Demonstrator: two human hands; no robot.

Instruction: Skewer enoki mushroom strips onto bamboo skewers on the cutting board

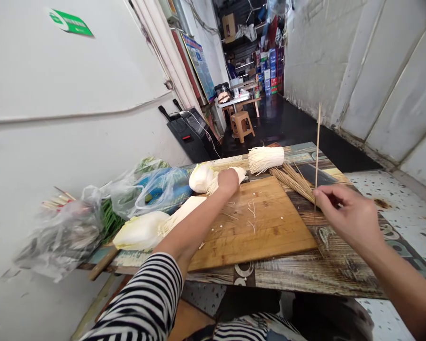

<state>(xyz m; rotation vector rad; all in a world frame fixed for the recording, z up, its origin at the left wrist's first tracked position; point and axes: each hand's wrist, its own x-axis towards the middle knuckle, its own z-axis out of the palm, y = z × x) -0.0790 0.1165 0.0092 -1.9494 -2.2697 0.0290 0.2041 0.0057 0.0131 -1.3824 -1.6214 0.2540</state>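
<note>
My right hand pinches one thin bamboo skewer, upright above the table's right side. My left hand reaches across the wooden cutting board. Its curled fingers are on a small bunch of enoki mushrooms at the board's far left corner; the fingertips are partly hidden. A larger enoki bunch lies beyond the board, and another cut bunch rests along its left edge. Loose bamboo skewers lie in a pile between the board and my right hand. Mushroom scraps dot the board.
Two pale cabbages lie left of the board. Plastic bags of greens crowd the table's left end, where a wooden handle sticks over the edge. A brown stool stands farther back.
</note>
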